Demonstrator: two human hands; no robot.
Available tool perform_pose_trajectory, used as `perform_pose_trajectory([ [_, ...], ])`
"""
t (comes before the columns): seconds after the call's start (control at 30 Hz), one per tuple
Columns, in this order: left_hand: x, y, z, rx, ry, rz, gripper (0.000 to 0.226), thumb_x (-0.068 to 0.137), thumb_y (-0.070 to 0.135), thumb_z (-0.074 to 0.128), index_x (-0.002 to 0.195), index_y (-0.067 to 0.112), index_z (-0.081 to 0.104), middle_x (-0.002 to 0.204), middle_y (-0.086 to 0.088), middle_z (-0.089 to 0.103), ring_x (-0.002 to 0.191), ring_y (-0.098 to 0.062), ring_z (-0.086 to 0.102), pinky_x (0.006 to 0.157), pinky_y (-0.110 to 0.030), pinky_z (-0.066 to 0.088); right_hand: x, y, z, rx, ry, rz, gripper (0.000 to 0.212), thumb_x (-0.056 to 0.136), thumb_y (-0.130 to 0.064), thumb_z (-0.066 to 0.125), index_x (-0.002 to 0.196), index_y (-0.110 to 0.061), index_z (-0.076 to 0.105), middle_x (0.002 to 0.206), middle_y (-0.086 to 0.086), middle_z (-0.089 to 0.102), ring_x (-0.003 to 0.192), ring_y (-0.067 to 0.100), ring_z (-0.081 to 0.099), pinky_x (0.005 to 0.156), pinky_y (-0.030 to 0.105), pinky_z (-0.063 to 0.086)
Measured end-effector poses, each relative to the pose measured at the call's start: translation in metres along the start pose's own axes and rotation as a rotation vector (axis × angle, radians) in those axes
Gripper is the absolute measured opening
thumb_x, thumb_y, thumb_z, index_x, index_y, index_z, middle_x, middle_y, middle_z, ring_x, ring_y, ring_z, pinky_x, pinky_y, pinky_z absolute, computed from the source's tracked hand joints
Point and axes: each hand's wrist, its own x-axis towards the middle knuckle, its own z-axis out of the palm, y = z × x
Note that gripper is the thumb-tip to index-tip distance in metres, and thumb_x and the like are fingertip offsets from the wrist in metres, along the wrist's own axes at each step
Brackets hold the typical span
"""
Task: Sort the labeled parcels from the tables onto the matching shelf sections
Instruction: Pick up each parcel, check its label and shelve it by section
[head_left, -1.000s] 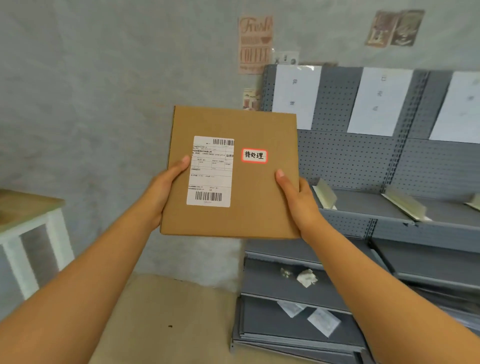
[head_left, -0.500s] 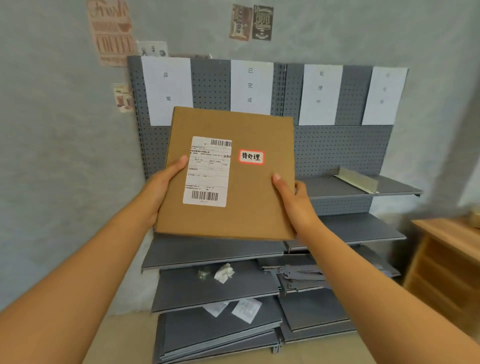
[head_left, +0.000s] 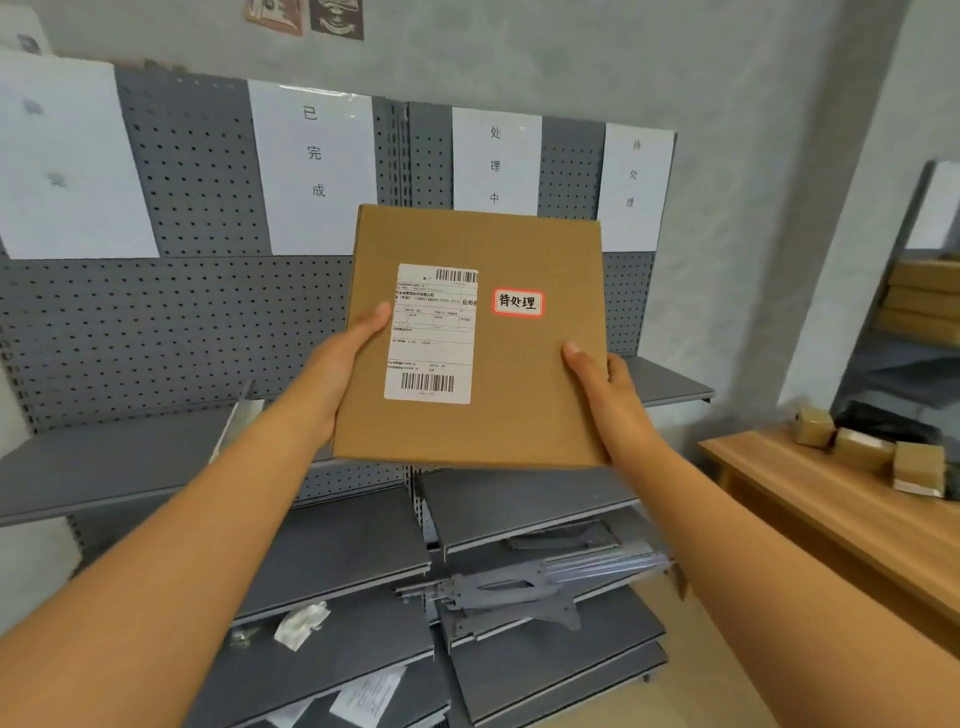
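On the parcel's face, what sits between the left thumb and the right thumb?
In the head view, the white shipping label and the red-bordered sticker reading 待处理 lie between the left hand and right hand on the parcel.

A small parcel-sorting room or stockroom is showing here — not a home. A grey metal shelving unit (head_left: 670, 384) with a pegboard back (head_left: 171, 322) is standing against a plain grey wall, and white paper signs (head_left: 311, 166) with printed Chinese characters are hanging along its top, dividing it into sections. Loose shelf boards and metal brackets (head_left: 514, 597) are lying stacked at the bottom, along with scraps of paper. A flat cardboard parcel (head_left: 519, 395) is carrying a barcoded shipping label (head_left: 431, 332) and a red-bordered sticker (head_left: 518, 302). To the right, a wooden table (head_left: 810, 499) is bearing small cardboard boxes (head_left: 862, 452) — more brown boxes are sitting stacked beyond it.
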Motion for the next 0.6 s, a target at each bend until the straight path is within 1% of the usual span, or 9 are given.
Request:
perform_pose_trajectory([
  [0.1, 0.036, -0.009, 0.042, -0.009, -0.007, -0.005, 0.036, 0.089, 0.054, 0.060, 0.109, 0.026, 0.071, 0.103, -0.002, 0.077, 0.090, -0.023, 0.074, 0.076, -0.039, 0.057, 0.042, 0.007, -0.033, -0.008, 0.014, -0.004, 0.063, 0.091, -0.056, 0.056, 0.139, -0.022, 0.038, 0.122, -0.001, 0.060, 0.098, 0.011, 0.062, 0.076, 0.030, 0.049],
  [0.27, 0.094, -0.031, 0.106, -0.008, 0.019, 0.009, 0.037, 0.087, 0.055, 0.062, 0.109, 0.027, 0.071, 0.104, -0.002, 0.076, 0.093, -0.024, 0.074, 0.081, -0.041, 0.056, 0.116, 0.027, -0.086, -0.005, -0.013, -0.033, 0.061, 0.090, -0.057, 0.057, 0.137, -0.022, 0.039, 0.112, -0.009, 0.061, 0.098, 0.012, 0.063, 0.078, 0.031, 0.051],
  [0.4, 0.137, -0.049, 0.163, -0.012, 0.049, 0.014, 0.036, 0.089, 0.054, 0.060, 0.110, 0.027, 0.070, 0.103, -0.002, 0.077, 0.090, -0.022, 0.074, 0.078, -0.039, 0.056, 0.179, 0.047, -0.133, 0.011, -0.071, -0.022, 0.061, 0.089, -0.058, 0.057, 0.136, -0.023, 0.038, 0.118, -0.004, 0.062, 0.100, 0.014, 0.065, 0.086, 0.037, 0.054],
  [0.43, 0.147, -0.052, 0.178, -0.008, 0.055, 0.014, 0.035, 0.090, 0.054, 0.060, 0.110, 0.027, 0.070, 0.102, -0.001, 0.077, 0.089, -0.022, 0.074, 0.077, -0.039, 0.056, 0.195, 0.051, -0.145, 0.017, -0.080, -0.016, 0.060, 0.089, -0.057, 0.058, 0.135, -0.023, 0.039, 0.118, -0.004, 0.062, 0.099, 0.014, 0.066, 0.084, 0.036, 0.055],
  [0.53, 0.177, -0.060, 0.217, 0.006, 0.084, 0.022, 0.033, 0.090, 0.053, 0.059, 0.108, 0.028, 0.070, 0.101, 0.000, 0.077, 0.090, -0.021, 0.074, 0.078, -0.038, 0.056, 0.241, 0.056, -0.176, 0.016, -0.104, -0.029, 0.054, 0.091, -0.054, 0.057, 0.132, -0.022, 0.042, 0.111, -0.007, 0.063, 0.095, 0.011, 0.066, 0.072, 0.027, 0.053],
  [0.6, 0.197, -0.064, 0.239, 0.014, 0.106, 0.024, 0.033, 0.090, 0.054, 0.059, 0.108, 0.028, 0.070, 0.101, 0.000, 0.077, 0.090, -0.020, 0.074, 0.079, -0.038, 0.056, 0.270, 0.059, -0.192, 0.029, -0.126, -0.033, 0.052, 0.092, -0.053, 0.057, 0.131, -0.022, 0.042, 0.110, -0.007, 0.063, 0.094, 0.012, 0.067, 0.070, 0.026, 0.053],
])
